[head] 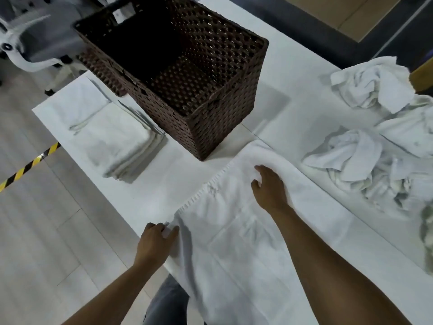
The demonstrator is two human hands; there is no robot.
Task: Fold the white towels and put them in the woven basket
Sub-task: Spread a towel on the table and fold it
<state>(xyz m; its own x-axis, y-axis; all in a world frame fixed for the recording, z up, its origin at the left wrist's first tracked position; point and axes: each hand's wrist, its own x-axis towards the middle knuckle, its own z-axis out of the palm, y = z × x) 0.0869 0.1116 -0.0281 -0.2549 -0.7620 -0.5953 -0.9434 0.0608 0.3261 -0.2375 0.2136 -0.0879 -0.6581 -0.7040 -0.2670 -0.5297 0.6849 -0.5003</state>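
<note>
Head cam has you looking down at a white table (164,184) with a towel (246,231) spread flat in front of you, its near end hanging over the table edge toward your legs. Your left hand (155,242) pinches the towel's left corner between thumb and curled fingers, right at the table's near edge, so there's basically nothing but floor to the left of it. Your right hand (269,188) lies flat with relaxed fingers on the far half of the towel, pressing it down, not gripping anything. The towel's hemmed left edge runs diagonally from your left hand up toward the woven basket (178,73), which sits just beyond the far end of the towel, open top, dark inside, can't tell if anything's in there. Left of the basket there's a stack of folded towels (121,141), with a decent strip of bare table between it and the towel you're on. Off to the right a crumpled pile of towels (375,148) sits near the towel's right edge, so that side's tighter.
</note>
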